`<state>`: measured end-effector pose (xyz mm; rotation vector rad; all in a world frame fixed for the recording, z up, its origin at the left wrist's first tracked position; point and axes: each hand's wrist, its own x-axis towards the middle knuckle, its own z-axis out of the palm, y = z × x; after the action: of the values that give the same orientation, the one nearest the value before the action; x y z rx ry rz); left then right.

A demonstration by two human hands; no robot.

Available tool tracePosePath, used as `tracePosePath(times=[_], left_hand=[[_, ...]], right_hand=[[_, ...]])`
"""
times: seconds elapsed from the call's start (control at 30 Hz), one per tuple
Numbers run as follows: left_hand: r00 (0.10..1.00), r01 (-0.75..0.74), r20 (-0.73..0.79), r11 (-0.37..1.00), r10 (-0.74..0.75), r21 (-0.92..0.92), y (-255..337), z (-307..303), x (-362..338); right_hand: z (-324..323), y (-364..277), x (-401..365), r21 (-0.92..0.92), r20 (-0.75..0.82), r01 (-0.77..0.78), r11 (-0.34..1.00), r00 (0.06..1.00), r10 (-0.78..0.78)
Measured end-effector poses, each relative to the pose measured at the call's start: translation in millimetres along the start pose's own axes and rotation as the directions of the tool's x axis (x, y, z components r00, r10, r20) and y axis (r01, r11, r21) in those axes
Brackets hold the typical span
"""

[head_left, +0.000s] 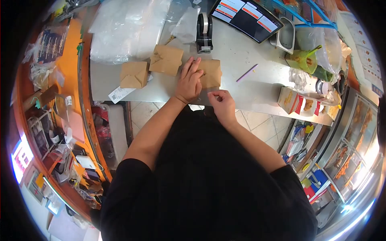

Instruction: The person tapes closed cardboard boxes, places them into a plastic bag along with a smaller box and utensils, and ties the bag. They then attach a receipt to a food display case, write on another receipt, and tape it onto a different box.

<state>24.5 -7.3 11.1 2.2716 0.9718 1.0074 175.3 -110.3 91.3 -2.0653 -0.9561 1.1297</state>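
Three brown cardboard takeaway boxes sit on the metal counter. My left hand lies with its fingers stretched out over the left side of the rightmost closed box. My right hand is just below that box at the counter's near edge, thumb and fingers curled together in a pinch; whatever is between them, if anything, is too small to make out. To the left are a second box and a third box, with a printed receipt partly beneath it. A black tape dispenser stands behind the boxes.
A purple pen lies right of the boxes. Behind are a tablet screen and clear plastic bags. On the right are a green scoop container and a red-and-white carton. An orange shelf edge runs along the left.
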Motion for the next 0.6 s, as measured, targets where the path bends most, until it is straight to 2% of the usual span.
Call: tracePosePath(times=[0.1,0.17,0.3,0.4,0.47,0.5,0.57,0.6], left_hand=[[1.0,-0.001,-0.009,1.0,0.0,-0.031,1.2,2.0,-0.7],[1.0,-0.012,0.003,0.999,0.012,-0.043,-0.9,1.7,-1.1],[0.999,-0.021,0.045,0.997,0.024,-0.069,-2.4,-2.6,-1.4],[0.997,-0.035,0.06,0.998,0.037,-0.044,-3.5,-3.9,-1.9],[0.998,-0.034,0.058,0.998,0.038,-0.057,-2.8,-3.4,-1.8],[0.998,-0.032,0.057,0.997,0.036,-0.063,-3.3,-2.6,-1.4],[0.997,-0.04,0.057,0.997,0.043,-0.06,-4.5,-0.4,0.0],[0.997,-0.034,0.061,0.998,0.038,-0.056,-4.8,-0.7,-2.5]], right_hand=[[12.7,19.2,3.6,0.047,0.002,-0.08,0.996,0.997,0.08],[22.4,33.0,10.7,0.051,-0.058,0.079,0.996,0.995,-0.076],[34.2,35.0,20.1,-0.089,-0.103,0.106,0.99,0.988,-0.115],[37.5,32.3,20.3,-0.142,-0.135,0.065,0.988,0.987,-0.085],[32.5,33.4,29.5,-0.312,-0.076,0.038,0.949,0.995,-0.065],[29.6,31.5,33.4,-0.312,-0.084,0.038,0.949,0.994,-0.068],[25.8,26.2,41.8,-0.393,-0.016,-0.117,0.912,0.993,0.12],[21.7,19.9,44.3,-0.392,-0.016,-0.115,0.913,0.993,0.118]])
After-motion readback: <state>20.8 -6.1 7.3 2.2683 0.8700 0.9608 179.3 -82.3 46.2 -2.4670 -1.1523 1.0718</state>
